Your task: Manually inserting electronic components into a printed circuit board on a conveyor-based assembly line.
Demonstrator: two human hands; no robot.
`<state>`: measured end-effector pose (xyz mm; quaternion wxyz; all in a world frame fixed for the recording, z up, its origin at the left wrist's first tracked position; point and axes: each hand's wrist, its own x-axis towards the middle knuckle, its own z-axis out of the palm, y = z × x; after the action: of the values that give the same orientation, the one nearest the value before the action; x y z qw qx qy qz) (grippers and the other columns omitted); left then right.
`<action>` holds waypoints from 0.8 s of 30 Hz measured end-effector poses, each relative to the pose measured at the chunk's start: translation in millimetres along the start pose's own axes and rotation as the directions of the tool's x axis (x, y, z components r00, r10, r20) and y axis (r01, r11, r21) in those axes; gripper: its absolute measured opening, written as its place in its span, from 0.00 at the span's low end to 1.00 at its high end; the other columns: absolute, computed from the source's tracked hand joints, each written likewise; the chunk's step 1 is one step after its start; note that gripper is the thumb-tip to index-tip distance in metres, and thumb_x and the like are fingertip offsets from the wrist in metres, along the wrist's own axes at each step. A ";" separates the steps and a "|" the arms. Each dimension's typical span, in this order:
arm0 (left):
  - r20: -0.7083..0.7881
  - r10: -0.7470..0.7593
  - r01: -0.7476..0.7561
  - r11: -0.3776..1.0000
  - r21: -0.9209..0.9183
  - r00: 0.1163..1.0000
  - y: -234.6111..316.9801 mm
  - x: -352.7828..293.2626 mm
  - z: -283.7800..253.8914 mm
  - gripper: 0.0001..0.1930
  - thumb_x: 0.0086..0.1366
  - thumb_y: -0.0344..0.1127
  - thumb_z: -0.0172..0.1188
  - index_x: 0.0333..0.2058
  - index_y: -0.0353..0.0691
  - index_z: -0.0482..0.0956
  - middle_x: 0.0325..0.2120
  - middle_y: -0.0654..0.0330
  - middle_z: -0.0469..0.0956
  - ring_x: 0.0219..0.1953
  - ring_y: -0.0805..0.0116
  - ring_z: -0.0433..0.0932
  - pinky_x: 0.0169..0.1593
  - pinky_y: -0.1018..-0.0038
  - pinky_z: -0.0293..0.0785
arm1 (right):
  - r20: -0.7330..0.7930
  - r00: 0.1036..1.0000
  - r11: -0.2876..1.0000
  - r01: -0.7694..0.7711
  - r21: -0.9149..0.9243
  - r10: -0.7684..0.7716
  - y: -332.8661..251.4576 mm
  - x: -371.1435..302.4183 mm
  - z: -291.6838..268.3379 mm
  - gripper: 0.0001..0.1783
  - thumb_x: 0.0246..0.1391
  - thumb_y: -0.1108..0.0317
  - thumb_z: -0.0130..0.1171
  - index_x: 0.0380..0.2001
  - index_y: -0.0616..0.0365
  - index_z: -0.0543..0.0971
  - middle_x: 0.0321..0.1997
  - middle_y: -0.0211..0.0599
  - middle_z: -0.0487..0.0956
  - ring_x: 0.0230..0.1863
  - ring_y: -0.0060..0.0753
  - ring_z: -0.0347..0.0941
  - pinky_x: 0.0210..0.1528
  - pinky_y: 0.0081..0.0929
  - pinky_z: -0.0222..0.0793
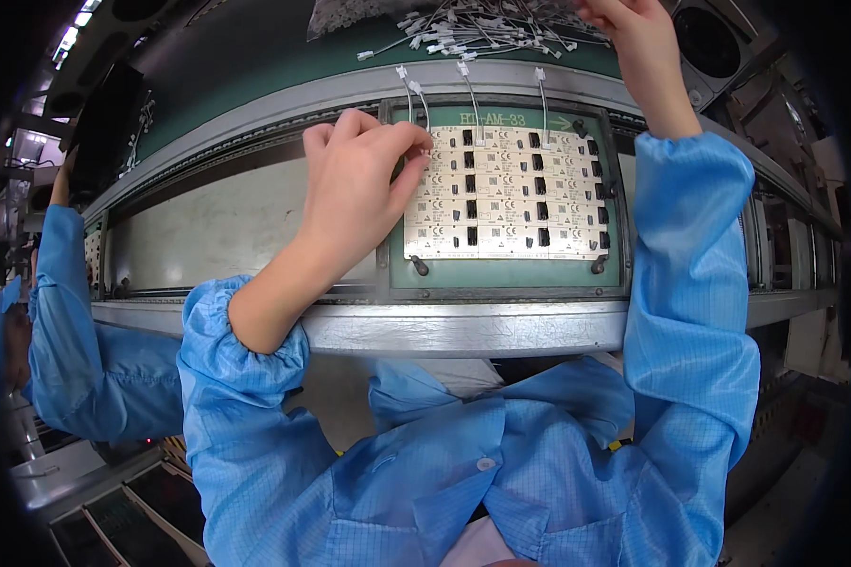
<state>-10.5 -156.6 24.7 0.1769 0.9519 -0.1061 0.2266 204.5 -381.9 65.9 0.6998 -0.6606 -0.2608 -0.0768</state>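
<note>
With the left hand's fingers in a near pinch at the white board panel [506, 210] just right of them — any held plug too small to tell — straight, gentle pressure seemed wisest, the right hand's [638, 42] hold being out of view.

Factory, probably; edges dim: metal rails [473, 330], wired boards [496, 249], smocked co-worker [61, 321].

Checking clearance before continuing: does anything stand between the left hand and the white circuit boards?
Nothing visible does. The left hand is at the upper left corner of the white circuit boards; two wires rise just beyond, not between.
</note>
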 end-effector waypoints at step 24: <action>-0.056 0.025 -0.006 0.950 0.312 0.998 7.8 -6.2 0.3 0.02 0.51 0.33 0.66 0.25 0.45 0.82 0.32 0.69 0.75 0.46 0.61 0.70 0.49 0.61 0.58 | 0.174 0.964 0.973 -0.216 0.085 0.199 -23.2 -64.1 -19.6 0.12 0.59 0.72 0.57 0.43 0.68 0.80 0.36 0.41 0.83 0.36 0.27 0.79 0.42 0.20 0.73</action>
<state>-18.0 -163.1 23.8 0.0259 0.9599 -0.0713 0.2698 144.5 -418.8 56.7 0.7133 -0.6514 -0.2504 0.0654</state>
